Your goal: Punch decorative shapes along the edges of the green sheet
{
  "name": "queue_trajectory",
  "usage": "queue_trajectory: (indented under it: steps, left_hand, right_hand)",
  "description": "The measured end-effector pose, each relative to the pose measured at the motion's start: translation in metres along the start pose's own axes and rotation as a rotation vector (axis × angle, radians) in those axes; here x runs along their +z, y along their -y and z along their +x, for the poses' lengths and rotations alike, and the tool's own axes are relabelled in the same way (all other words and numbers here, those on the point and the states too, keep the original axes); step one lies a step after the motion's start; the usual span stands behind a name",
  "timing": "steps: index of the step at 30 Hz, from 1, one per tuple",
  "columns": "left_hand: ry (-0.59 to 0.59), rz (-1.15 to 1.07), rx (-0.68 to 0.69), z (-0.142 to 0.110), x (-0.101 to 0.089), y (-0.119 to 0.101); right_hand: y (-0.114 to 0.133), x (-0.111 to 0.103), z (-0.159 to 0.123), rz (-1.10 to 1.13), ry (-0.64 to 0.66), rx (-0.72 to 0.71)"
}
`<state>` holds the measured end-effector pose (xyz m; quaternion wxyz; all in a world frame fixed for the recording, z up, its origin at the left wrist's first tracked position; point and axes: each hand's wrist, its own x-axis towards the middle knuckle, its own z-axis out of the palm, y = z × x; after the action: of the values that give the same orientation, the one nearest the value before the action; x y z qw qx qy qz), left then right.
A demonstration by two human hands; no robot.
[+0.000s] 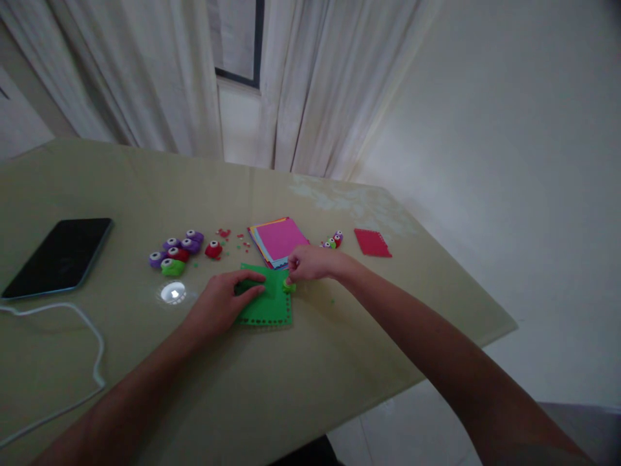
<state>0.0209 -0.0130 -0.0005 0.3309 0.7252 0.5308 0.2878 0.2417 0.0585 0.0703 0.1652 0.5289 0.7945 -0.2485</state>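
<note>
A green paper sheet [272,309] lies on the table with small cut-out holes along its near and right edges. My left hand [228,294] rests on its left part, thumb and fingers apart, holding nothing. My right hand [308,262] is closed on a light green craft punch [289,286] at the sheet's right edge; the fingers partly hide the punch. Just beyond the sheet is a stack of coloured paper [282,238] with a pink sheet on top.
Several purple, red and green punches [175,254] stand left, near a lone red punch [213,250] and small paper cut-outs [224,233]. More small punches [332,242] and a red punched sheet [372,243] lie right. A tablet [61,255] and white cable [99,349] are far left.
</note>
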Motion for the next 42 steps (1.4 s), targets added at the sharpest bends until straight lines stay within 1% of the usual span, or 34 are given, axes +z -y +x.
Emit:
queue_trajectory:
  steps: [6, 11, 16, 20, 28, 32, 37, 42]
  left_hand:
    - [-0.001, 0.017, -0.009, 0.000, 0.000, 0.001]
    - [0.017, 0.006, -0.039, 0.000, 0.000, 0.001]
    - [0.018, -0.009, -0.031, 0.000, 0.001, 0.001]
    - [0.023, -0.012, -0.039, 0.000, 0.000, 0.002]
    - [0.049, 0.013, -0.065, -0.001, -0.002, -0.002]
    - [0.042, 0.009, -0.070, -0.001, -0.001, -0.002]
    - [0.044, -0.020, -0.077, -0.001, -0.001, -0.001]
    - [0.021, -0.033, -0.050, -0.001, 0.000, 0.000]
  right_hand:
    - [0.009, -0.005, 0.001, -0.067, 0.035, -0.004]
    - [0.008, -0.005, -0.001, -0.078, 0.050, -0.025]
    - [0.007, -0.003, -0.002, -0.079, 0.055, -0.037]
    - [0.010, -0.004, -0.001, -0.107, 0.060, -0.046]
    - [0.019, -0.013, -0.003, -0.187, 0.145, -0.060]
    - [0.021, -0.013, -0.003, -0.175, 0.144, -0.051]
    - [0.016, -0.009, 0.003, -0.133, 0.110, -0.046]
    - [-0.002, 0.000, 0.003, -0.040, 0.057, -0.053]
